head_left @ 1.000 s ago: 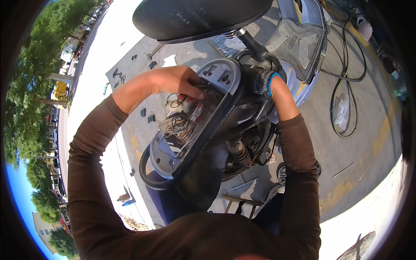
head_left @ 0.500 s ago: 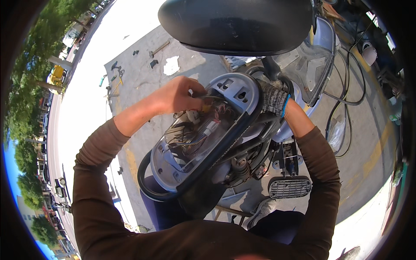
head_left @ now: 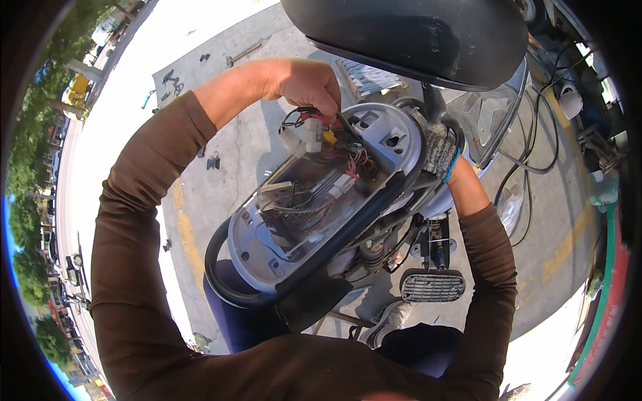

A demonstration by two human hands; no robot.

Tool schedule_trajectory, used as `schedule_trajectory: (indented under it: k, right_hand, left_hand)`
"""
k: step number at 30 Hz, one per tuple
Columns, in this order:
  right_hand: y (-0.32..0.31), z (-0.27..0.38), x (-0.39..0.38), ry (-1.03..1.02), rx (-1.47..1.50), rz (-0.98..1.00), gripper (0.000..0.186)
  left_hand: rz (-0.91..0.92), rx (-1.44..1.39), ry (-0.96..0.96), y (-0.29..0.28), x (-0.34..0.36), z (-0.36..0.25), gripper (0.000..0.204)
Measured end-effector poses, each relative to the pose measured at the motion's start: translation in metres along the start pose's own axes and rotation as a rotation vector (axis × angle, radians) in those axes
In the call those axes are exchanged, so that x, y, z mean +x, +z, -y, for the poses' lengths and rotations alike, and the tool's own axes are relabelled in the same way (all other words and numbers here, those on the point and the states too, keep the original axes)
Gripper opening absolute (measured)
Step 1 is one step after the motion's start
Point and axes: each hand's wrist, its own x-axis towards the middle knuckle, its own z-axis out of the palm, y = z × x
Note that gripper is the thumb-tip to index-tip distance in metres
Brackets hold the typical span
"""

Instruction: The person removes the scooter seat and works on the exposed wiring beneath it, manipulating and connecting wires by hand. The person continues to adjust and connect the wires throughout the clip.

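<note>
My bare left hand (head_left: 311, 88) is closed in a pinch on a bundle of wires (head_left: 344, 128) above the open bay of a scooter body. White plug connectors (head_left: 311, 135) and a yellow connector (head_left: 330, 137) hang just below my fingers. Inside the bay sits a finned metal box (head_left: 311, 207), with red wires (head_left: 361, 164) and a smaller white connector (head_left: 342, 185) over it. A silver-grey panel (head_left: 261, 257) with a black rail (head_left: 334, 257) surrounds the bay. My right hand (head_left: 438, 155), in a grey knit glove, is at the body's far right side; its fingers are hidden.
A large black rounded part (head_left: 414, 40) juts in above the bay. A ridged black footrest (head_left: 433, 287) is at the lower right. Black cables (head_left: 531, 144) lie on the concrete at right. A hammer (head_left: 244, 53) and other small tools lie on the ground at far left.
My left hand has risen out of the bay, lifting wires and white connectors with it. The right hand remains beside the body. The whole view has shifted slightly.
</note>
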Motion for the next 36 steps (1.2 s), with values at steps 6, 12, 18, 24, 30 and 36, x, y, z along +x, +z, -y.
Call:
schedule_trajectory:
  k: [6,12,18,24,30,36]
  right_hand:
    - [0.0,-0.002,0.001,0.021,0.042,0.01,0.035]
    - [-0.001,-0.003,-0.003,0.06,0.092,0.014,0.036]
    - [0.001,-0.004,-0.002,0.099,0.155,0.014,0.036]
    - [0.002,-0.011,-0.002,0.157,0.271,0.018,0.037]
    - [0.005,-0.022,0.0,0.233,0.461,0.02,0.038]
    - [0.009,-0.026,0.0,0.284,0.571,0.019,0.039]
  left_hand:
    - [0.125,0.016,-0.087,-0.01,-0.001,0.002,0.026]
    - [-0.124,0.046,0.061,0.02,-0.035,0.004,0.033]
    - [-0.331,-0.283,0.074,0.033,-0.071,0.03,0.035]
    - [-0.277,-0.213,0.235,0.055,-0.086,0.047,0.035]
    - [-0.268,-0.022,0.325,0.06,-0.096,0.049,0.093]
    - [-0.474,0.032,0.651,0.077,-0.071,0.045,0.086]
